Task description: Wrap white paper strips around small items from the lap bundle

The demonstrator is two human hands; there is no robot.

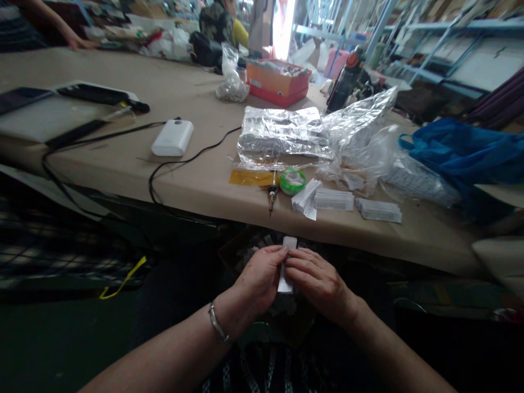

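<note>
My left hand [262, 274] and my right hand [317, 277] meet below the table edge, both closed on a narrow white strip [286, 284]. The strip stands roughly upright between them, its two ends showing. Beyond, near the table's front edge, lie a fanned stack of white strips [306, 197], a second stack [334, 200] and a third [379, 210]. Left of them are a round green container [292, 180] with pale material in it, a pen-like tool with a metal tip [272, 197] and an amber sheet [250, 178].
The brown table [213, 185] holds a clear-wrapped pack [282, 132], a white box-shaped device [172, 137] with black cables, a red box [278, 87], a dark bottle [341, 84] and a blue bag [466, 147]. Another person's hand [77, 41] rests far left.
</note>
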